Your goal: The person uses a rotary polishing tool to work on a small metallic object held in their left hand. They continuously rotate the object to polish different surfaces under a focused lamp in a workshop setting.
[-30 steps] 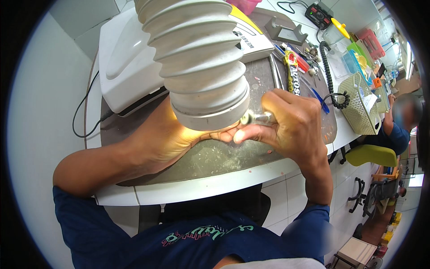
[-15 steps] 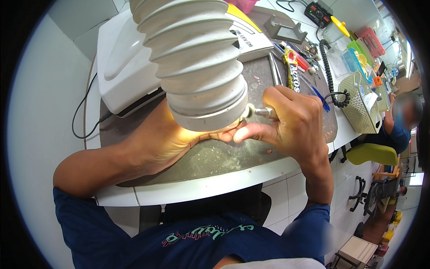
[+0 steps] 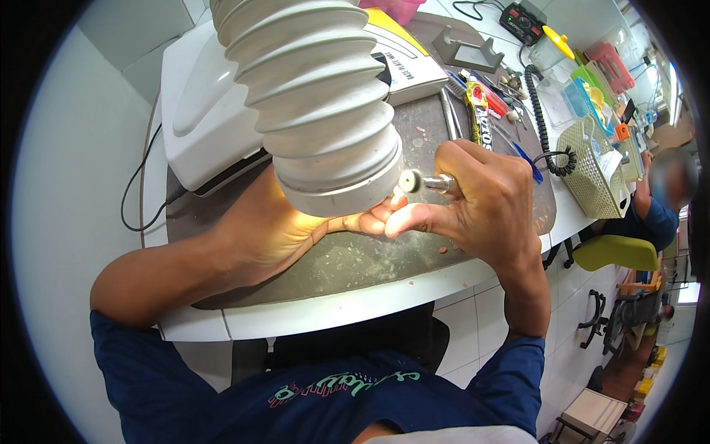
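In my right hand [image 3: 488, 203] is a metal rotary handpiece [image 3: 444, 183], with the fingers wrapped round it. A small round polishing wheel [image 3: 410, 180] with a dark rim sits on its tip, just right of the hose mouth. The right thumb reaches toward the left fingertips. My left hand [image 3: 274, 226] is lit from above and partly hidden behind the ribbed suction hose [image 3: 322, 111]. Its fingers are bent together under the hose mouth. What they hold, if anything, is covered, with only a pale bit showing near the wheel.
A white machine [image 3: 211, 111] and a white-and-yellow box [image 3: 414, 70] stand behind the hose. Hand tools and a yellow tube [image 3: 479, 118] lie at the back right, near a woven basket [image 3: 588, 166]. Further right, a person [image 3: 654, 196] sits by a green chair [image 3: 614, 253].
The wheel has tilted and now shows more of its round face, slightly apart from the hose mouth. The left fingertips have shifted slightly. The hose appears a little further left.
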Tool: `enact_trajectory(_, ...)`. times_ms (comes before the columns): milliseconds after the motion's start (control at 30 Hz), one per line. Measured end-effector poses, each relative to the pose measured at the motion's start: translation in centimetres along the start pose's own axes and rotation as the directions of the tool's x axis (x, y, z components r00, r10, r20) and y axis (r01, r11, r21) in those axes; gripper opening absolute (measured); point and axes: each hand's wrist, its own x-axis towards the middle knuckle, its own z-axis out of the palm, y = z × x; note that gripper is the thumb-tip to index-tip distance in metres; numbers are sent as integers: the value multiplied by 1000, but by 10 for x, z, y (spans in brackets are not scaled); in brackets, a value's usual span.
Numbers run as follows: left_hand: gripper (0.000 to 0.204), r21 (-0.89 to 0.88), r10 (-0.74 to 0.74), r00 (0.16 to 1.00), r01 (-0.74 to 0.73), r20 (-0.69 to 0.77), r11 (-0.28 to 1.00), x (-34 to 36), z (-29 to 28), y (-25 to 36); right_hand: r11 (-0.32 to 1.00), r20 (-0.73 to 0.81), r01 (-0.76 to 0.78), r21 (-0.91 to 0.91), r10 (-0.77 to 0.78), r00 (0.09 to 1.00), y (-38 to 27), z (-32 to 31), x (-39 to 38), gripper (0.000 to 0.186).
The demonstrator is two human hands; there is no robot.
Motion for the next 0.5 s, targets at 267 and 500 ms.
enact_trajectory(267,27,59,-36,999,36,7,998,-1,-2,2,1000,52,2,27,-4,999,-1,-1,0,69)
enact_trajectory(500,30,62,-62,998,61,0,996,-1,-5,0,998,89,42,41,-45,995,-3,-1,-1,68)
